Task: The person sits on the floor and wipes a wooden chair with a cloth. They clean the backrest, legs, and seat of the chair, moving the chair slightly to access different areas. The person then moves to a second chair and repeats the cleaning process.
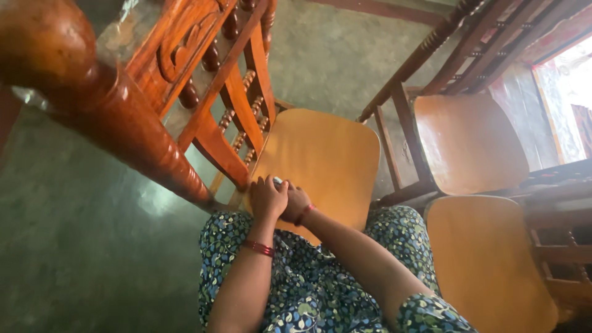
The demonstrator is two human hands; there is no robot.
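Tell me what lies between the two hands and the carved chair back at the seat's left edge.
Head view: nothing. The left hand rests on the wooden seat right beside the carved chair back; the right hand touches it, with a small pale object between them.

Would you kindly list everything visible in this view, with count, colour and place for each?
Wooden chair seat: one, light orange-brown, centre, under the hands.
Carved chair back: one, reddish-brown with turned spindles, upper left.
Turned wooden post: one, dark reddish-brown, close to the camera at far left.
Other chair seats: two, orange-brown, at right, one behind the other.
Floor: grey-green, left and top.
Small pale object: one, whitish, between the hands; kind cannot be told.
Patterned garment: dark blue with green and white print, bottom centre.
Bangles: red, on both wrists.
Left hand: closed, on the seat's front edge.
Right hand: beside it, touching the left.
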